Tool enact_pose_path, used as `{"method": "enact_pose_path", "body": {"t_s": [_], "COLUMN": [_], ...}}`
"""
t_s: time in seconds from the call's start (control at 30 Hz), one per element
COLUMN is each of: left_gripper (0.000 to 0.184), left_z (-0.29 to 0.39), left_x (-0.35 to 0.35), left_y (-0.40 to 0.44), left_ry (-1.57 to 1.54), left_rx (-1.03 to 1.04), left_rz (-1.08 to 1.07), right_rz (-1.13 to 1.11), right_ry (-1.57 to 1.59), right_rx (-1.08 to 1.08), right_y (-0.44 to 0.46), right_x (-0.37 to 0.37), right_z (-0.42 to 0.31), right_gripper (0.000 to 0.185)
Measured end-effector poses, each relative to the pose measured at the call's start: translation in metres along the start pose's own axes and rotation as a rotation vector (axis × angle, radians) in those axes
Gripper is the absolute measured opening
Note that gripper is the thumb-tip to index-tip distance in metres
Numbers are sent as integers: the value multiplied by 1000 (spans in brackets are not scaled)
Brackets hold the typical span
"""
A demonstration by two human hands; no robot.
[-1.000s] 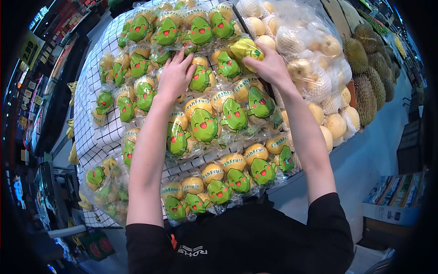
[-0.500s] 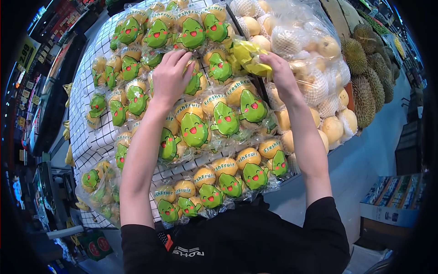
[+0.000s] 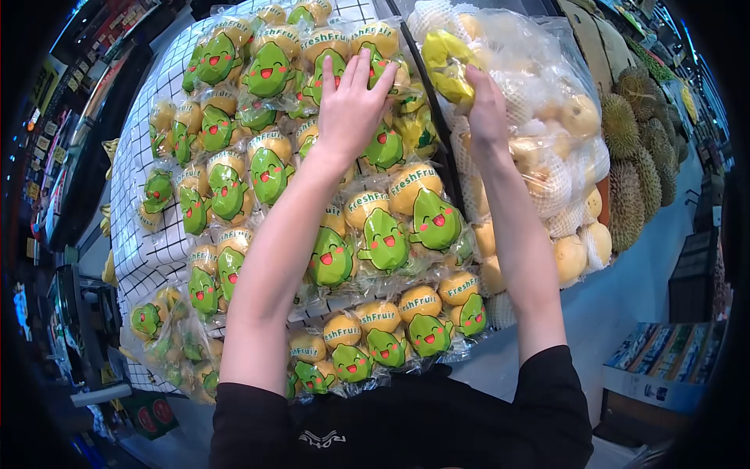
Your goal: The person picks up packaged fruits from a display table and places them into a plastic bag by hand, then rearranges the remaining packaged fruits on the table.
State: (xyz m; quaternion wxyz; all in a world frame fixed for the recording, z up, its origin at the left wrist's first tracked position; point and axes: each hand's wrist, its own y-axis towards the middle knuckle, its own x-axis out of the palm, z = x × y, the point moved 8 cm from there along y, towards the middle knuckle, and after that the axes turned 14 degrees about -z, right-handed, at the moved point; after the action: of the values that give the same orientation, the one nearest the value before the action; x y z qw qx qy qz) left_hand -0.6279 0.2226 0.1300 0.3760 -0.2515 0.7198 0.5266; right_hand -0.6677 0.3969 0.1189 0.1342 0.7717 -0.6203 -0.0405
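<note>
My left hand [image 3: 351, 117] lies with spread fingers on the far rows of bagged yellow-orange fruit [image 3: 375, 35]. The clear bags read "FreshFruit" and carry a smiling green cartoon. My right hand [image 3: 488, 113] is closed on the edge of a crumpled yellow plastic bag [image 3: 449, 66], near the dark divider between two fruit sections. What is inside that bag, if anything, I cannot make out. Another yellow-and-green package [image 3: 419, 129] sits just left of the divider, among the printed bags.
Right of the divider [image 3: 437, 117] are larger pale fruits in white foam nets [image 3: 539, 168], partly under clear plastic. Durians [image 3: 625, 187] are heaped farther right. A checked cloth [image 3: 129, 234] covers the display's left side. A low box display [image 3: 660, 363] stands at lower right.
My left hand has moved right and farther forward over the bags, its fingers spreading. The yellow bag has shifted slightly right and forward in my right hand. The camera view has shifted a little.
</note>
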Motion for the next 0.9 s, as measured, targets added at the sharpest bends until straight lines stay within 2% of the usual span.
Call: {"method": "enact_pose_path", "body": {"t_s": [0.07,0.13,0.27,0.37,0.43,0.6,0.77,0.9], "left_gripper": [58,63,66,66,60,55,45,44], "left_z": [1,0,-3,-5,-5,-7,-7,-7], "left_x": [-3,-6,-9,-9,-10,-9,-10,-8], "left_y": [-6,-10,-13,-13,-12,-13,-13,-11], "left_ry": [-50,-105,-160,-217,-197,-207,-212,-212], "left_rx": [26,44,39,36,34,37,47,49], "left_rz": [-18,-17,19,18,41,65,71,72], "right_rz": [-11,-208,-362,-405,-402,-318,-236,-135], "right_ry": [-95,-227,-551,-892,-1135,-1576,-1685,-1556], "right_rx": [-52,82,58,2,-13,42,7,-341], "right_y": [34,75,135,165,178,184,175,169], "right_x": [3,24,56,83,104,135,137,131], "right_z": [-7,-2,-13,-19,-16,-5,-14,-25], "right_gripper": [41,38,39,39,40,41,41,45]}}
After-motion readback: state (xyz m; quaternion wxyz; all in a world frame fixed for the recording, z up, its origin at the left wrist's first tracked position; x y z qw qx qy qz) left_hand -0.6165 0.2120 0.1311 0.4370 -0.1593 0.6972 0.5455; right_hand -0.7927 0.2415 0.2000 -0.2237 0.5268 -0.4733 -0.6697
